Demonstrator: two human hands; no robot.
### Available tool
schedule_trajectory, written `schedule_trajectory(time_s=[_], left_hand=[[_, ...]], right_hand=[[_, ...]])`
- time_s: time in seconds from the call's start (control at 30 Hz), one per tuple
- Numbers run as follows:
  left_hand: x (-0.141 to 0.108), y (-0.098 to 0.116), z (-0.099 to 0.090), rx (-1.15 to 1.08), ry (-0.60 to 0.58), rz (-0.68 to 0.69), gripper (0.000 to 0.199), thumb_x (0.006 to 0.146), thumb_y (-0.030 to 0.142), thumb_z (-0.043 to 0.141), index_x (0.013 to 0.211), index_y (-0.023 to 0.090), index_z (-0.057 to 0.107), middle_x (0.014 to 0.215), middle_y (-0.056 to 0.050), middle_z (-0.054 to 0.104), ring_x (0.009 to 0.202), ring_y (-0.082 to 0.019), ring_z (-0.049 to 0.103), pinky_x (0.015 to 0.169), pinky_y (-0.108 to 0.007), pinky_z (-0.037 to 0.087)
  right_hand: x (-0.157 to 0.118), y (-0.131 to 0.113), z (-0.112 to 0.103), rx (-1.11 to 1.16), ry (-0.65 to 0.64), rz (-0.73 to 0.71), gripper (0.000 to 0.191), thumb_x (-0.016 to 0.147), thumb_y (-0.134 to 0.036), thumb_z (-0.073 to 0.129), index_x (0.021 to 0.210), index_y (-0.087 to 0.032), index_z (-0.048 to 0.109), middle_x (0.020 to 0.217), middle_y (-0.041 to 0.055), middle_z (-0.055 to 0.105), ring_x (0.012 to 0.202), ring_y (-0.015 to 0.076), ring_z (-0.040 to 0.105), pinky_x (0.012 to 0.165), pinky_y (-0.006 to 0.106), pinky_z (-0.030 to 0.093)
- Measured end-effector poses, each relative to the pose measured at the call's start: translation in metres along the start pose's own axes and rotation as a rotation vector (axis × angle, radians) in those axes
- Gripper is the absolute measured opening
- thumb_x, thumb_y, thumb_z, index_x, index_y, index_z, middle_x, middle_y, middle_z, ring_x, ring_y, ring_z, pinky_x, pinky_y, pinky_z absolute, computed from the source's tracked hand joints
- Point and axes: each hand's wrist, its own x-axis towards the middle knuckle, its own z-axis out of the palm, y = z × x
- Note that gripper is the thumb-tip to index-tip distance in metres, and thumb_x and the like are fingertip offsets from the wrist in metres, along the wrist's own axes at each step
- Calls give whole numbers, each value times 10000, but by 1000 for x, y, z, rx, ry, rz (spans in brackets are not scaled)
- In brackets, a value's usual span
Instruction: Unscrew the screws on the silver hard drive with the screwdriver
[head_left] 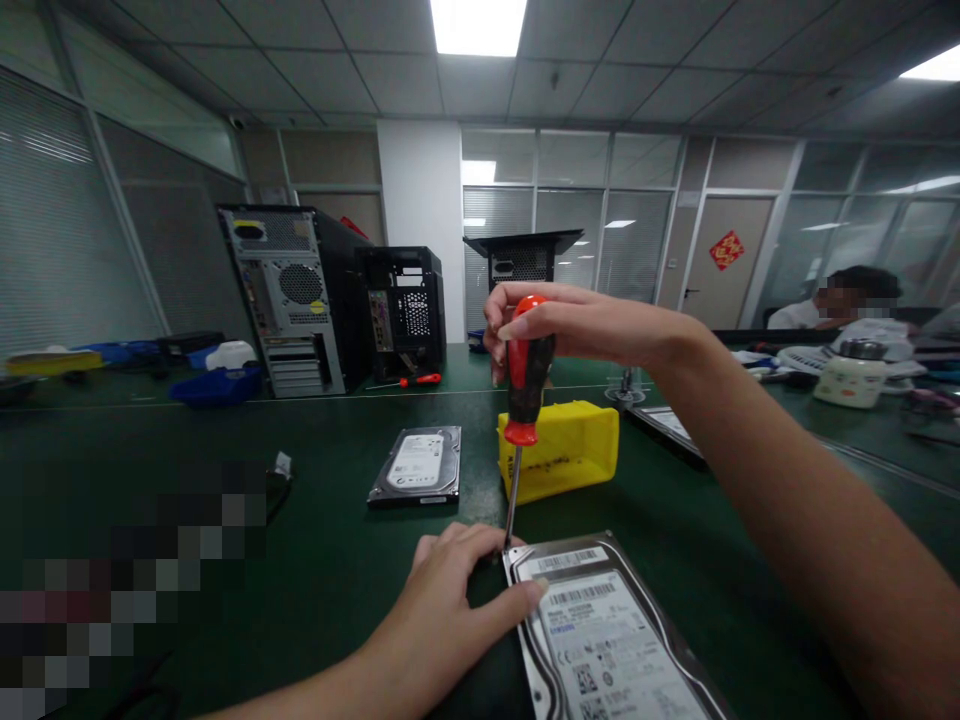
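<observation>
My right hand (559, 320) is closed round the red and black handle of a screwdriver (529, 385), held nearly upright. Its shaft runs down to the far left corner of a hard drive (615, 640) lying label up in front of me. Whether the tip sits in a screw is too small to tell. My left hand (469, 590) grips the drive's left edge, thumb on the label and fingers along the far left corner by the screwdriver tip. Beyond lies a second hard drive (418, 465), flat on the green table (300, 600). Behind the screwdriver, a yellow plastic bin (574, 450) rests on its side.
Two computer cases, a tall one (289, 300) and a smaller black one (401, 315), stand at the back left. Another screwdriver (420, 380) lies before them. A blue tray (217, 385) is at left. Further right are another drive (671, 425), a white jar (851, 375) and a seated person (855, 295).
</observation>
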Motion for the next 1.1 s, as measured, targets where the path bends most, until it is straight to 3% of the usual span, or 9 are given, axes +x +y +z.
schedule_trajectory(time_s=[0.3, 0.5, 0.7, 0.93, 1.1], left_hand=[[2, -4, 0, 4, -6, -3, 412, 811, 553, 567, 1066, 243, 662, 1121, -53, 626, 1077, -321, 482, 926, -423, 372], [2, -4, 1, 2, -4, 8, 403, 820, 560, 557, 1076, 265, 656, 1113, -43, 625, 1076, -321, 479, 923, -430, 369], [2, 0, -1, 26, -11, 18, 395, 833, 538, 550, 1070, 243, 662, 1096, -49, 634, 1063, -311, 493, 922, -418, 369], [3, -3, -2, 4, -23, 7, 431, 828, 571, 547, 1096, 251, 651, 1131, -52, 619, 1082, -320, 481, 931, -444, 373], [0, 5, -5, 36, -28, 22, 347, 851, 490, 557, 1060, 232, 657, 1122, -38, 635, 1084, -294, 507, 952, -446, 385]], right_hand=[[-6, 3, -12, -69, 31, 67, 230, 827, -302, 509, 991, -156, 440, 891, 25, 538, 797, 68, 532, 689, 177, 467], [-6, -6, -2, -378, -16, 61, 377, 879, -457, 422, 898, -102, 546, 839, 43, 546, 646, 35, 475, 590, 163, 441], [-4, -7, 1, -365, 75, 104, 358, 845, -445, 494, 986, -116, 496, 874, 37, 567, 667, 48, 542, 580, 171, 476], [-10, -6, -9, -322, 15, 59, 294, 867, -297, 471, 1118, -154, 419, 896, 31, 563, 645, 26, 532, 563, 144, 461], [-7, -7, -9, -335, 6, 46, 343, 857, -381, 498, 1091, -139, 436, 940, 47, 572, 684, 33, 546, 582, 145, 477]])
